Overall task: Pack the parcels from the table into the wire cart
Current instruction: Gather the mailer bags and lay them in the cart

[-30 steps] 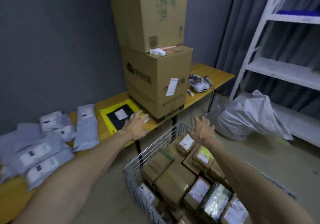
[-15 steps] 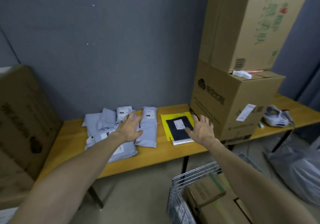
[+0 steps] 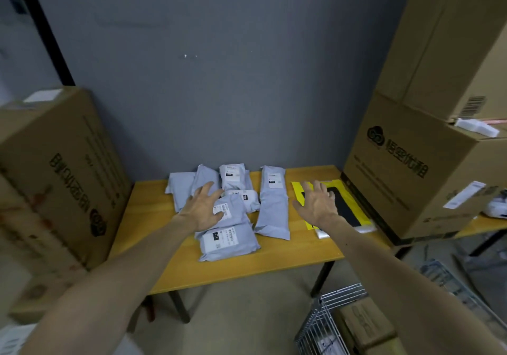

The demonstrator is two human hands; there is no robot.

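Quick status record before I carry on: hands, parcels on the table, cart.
left hand: open, fingers spread over the grey mailers
right hand: open, over the yellow-and-black parcel
held: nothing
table: grey mailers, one long grey mailer, yellow-and-black parcel
wire cart: lower right, holds cardboard boxes

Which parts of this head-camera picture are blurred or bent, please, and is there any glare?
Head view: sharpest mid-frame, on the grey parcels, the left hand and the right hand; the cardboard box at the left edge is smeared by blur; the wide lens tilts the stacked boxes at right off vertical; the light is dim and even, without glare.
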